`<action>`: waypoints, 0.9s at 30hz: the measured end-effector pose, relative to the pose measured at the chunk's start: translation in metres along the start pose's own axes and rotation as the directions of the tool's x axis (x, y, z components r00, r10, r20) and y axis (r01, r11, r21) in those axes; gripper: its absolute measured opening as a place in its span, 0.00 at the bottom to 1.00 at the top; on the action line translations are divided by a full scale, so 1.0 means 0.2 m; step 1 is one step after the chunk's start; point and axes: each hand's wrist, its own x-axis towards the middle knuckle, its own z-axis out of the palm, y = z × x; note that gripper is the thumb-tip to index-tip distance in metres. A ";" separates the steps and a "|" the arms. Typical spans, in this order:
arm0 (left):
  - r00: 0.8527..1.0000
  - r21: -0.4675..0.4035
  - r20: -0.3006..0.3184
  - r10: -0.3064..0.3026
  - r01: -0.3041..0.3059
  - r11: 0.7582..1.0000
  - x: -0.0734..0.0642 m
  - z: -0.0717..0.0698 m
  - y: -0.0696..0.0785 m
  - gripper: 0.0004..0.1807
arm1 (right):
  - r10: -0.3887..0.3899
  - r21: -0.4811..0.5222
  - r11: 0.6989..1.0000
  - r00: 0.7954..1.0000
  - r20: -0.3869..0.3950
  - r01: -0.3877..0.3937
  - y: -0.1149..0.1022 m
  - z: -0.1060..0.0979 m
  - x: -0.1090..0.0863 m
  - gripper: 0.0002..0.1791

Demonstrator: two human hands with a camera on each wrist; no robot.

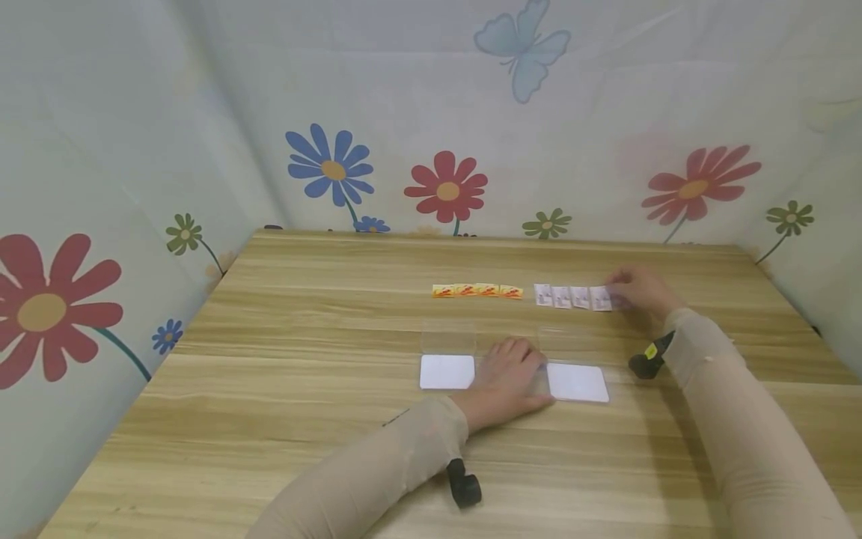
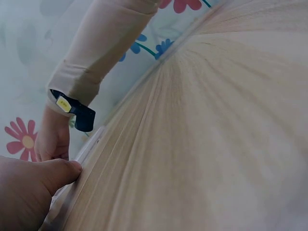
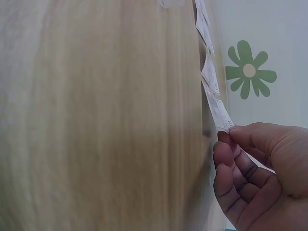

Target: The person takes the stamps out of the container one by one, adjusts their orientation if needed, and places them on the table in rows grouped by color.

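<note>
At the right end of a row of small white packets, my right hand pinches the last white packet by its corner, between thumb and fingertips. The packet tilts up towards the fingers in the right wrist view. My left hand rests low on the table between two flat white cases, its fingers spread and relaxed. Its thumb lies at the edge of the right case. The left case is beside the back of that hand. Clear, see-through flaps extend behind both cases.
Left of the white packets lies a row of yellow and red packets. The wood-grain table reaches back to a white curtain printed with flowers. Black wrist cameras hang from both sleeves.
</note>
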 end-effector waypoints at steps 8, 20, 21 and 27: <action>1.000 0.008 0.001 0.003 -0.003 1.000 0.00 0.00 0.00 0.29 | 0.015 -0.013 1.000 1.000 0.025 -0.014 -0.01 0.01 0.00 0.15; 1.000 -0.012 0.002 -0.008 0.008 1.000 0.00 0.00 0.00 0.29 | 0.041 0.038 0.998 0.998 0.043 -0.043 0.01 0.02 0.01 0.17; 1.000 -0.015 0.000 -0.010 0.010 1.000 0.00 0.00 0.00 0.29 | 0.046 0.040 0.998 0.998 0.044 -0.048 0.01 0.02 0.01 0.17; 1.000 -0.022 -0.001 -0.011 0.011 1.000 0.00 0.00 0.00 0.29 | 0.065 0.036 0.997 0.997 0.050 -0.067 -0.01 0.01 0.00 0.18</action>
